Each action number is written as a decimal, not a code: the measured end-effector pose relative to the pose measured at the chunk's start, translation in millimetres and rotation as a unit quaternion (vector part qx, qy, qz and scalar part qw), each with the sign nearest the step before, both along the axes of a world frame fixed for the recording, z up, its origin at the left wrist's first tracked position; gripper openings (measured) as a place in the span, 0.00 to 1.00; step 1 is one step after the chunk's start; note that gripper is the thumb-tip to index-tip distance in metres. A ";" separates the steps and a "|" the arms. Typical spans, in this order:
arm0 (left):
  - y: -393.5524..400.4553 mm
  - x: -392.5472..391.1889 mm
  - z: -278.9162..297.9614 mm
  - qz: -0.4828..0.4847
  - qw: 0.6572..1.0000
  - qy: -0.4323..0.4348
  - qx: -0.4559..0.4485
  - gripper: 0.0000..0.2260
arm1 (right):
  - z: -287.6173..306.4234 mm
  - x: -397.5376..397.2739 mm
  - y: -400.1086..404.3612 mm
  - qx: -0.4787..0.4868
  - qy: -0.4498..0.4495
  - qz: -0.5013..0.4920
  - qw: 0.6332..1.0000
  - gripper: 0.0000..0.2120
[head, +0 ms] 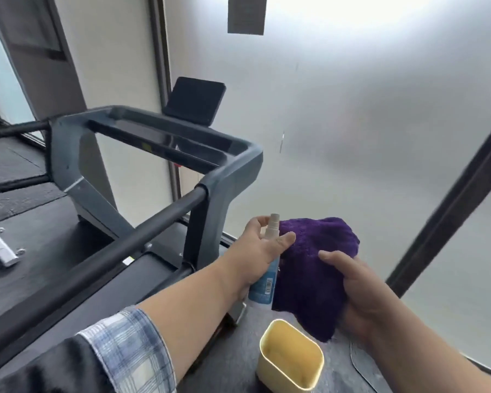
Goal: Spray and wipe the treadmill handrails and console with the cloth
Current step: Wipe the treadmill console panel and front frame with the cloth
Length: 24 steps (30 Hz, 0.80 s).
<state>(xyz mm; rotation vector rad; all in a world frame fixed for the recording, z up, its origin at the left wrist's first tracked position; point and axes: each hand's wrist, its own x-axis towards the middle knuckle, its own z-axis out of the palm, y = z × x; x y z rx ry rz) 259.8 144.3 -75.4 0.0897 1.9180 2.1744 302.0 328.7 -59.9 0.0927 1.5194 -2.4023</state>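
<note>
Cloth (318,251): purple, thick-napped, bunched into a soft mound, a loose corner hanging below. Judged light, limp and grippy rather than slick; it should fold to any contour, and is best taken as a wad in the palm so a flat pad faces the surface. Held in the air to the right of the treadmill, in the right hand (360,290), whose fingers curl round its lower right side with the thumb pressed on top. Bottle (267,268): slim, pale blue label with a barcode, beige pump nozzle at the top. Judged light, rigid, smooth plastic; take it round the body with one finger free for the pump. Gripped by the left hand (264,245), fingers wrapped round its upper part, nozzle just beside the cloth. Handrail (111,245): black padded bar, running down-left from the grey frame. Console (159,137): dark strip across the frame, with a tilted dark screen (194,100) behind it. Tub (291,358): cream, open-topped, below the hands.
</note>
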 end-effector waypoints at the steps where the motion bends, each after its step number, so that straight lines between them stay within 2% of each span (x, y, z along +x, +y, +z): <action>1: -3.9 -20.1 5.6 -0.001 1.000 0.008 -0.001 0.34 | 2.9 -21.1 -5.2 -0.001 0.000 -0.005 1.000 0.21; 5: -15.5 -100.9 30.6 -0.003 0.998 0.041 -0.040 0.27 | 17.0 -102.3 -22.3 -0.035 -0.007 -0.014 0.999 0.23; 8: -20.5 -160.1 46.7 0.003 0.996 0.054 -0.074 0.28 | 26.8 -159.8 -34.5 -0.035 -0.004 -0.037 0.999 0.22; 11: -20.6 -203.2 57.8 0.015 0.989 0.061 -0.133 0.30 | 34.7 -204.9 -42.3 -0.050 0.005 -0.055 0.997 0.19; 14: -23.3 -234.3 67.9 0.011 0.980 0.087 -0.178 0.26 | 41.4 -239.3 -41.6 -0.068 0.012 -0.063 0.996 0.13; 16: -31.7 -256.2 79.3 0.043 0.969 0.138 -0.198 0.23 | 44.0 -257.1 -38.1 -0.070 0.008 -0.075 0.995 0.12; 19: -51.9 -292.9 98.0 0.126 0.932 0.225 -0.254 0.24 | 45.2 -277.3 -35.0 -0.073 -0.010 -0.093 0.993 0.10; 24: -74.3 -351.2 89.5 0.213 0.916 0.212 -0.265 0.25 | 37.8 -300.0 -32.6 -0.070 -0.031 -0.081 0.994 0.10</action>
